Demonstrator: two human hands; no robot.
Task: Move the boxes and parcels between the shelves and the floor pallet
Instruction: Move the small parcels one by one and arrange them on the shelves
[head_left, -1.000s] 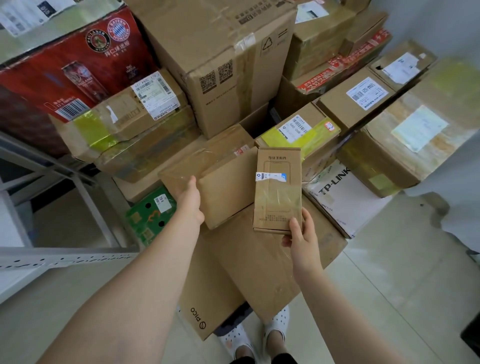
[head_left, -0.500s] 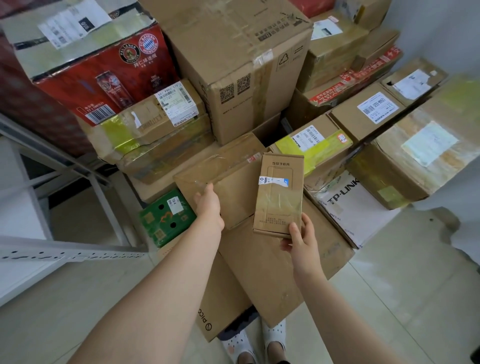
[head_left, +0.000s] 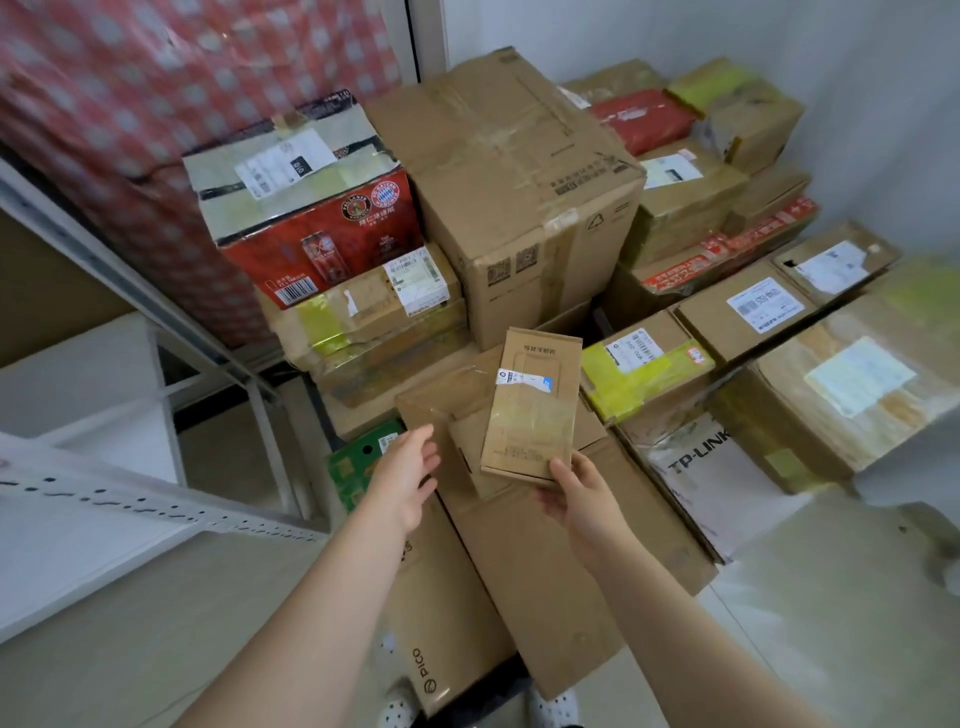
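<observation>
A slim, flat cardboard parcel (head_left: 530, 405) with a white-and-blue sticker is held over the near middle of the pile, its near edge pinched by the right hand (head_left: 576, 499). Just left, the left hand (head_left: 408, 478) is loose-fingered and holds nothing, beside a taped brown box (head_left: 441, 410). Farther back stand a tall plain carton (head_left: 519, 182) and a glossy red carton (head_left: 322, 244).
</observation>
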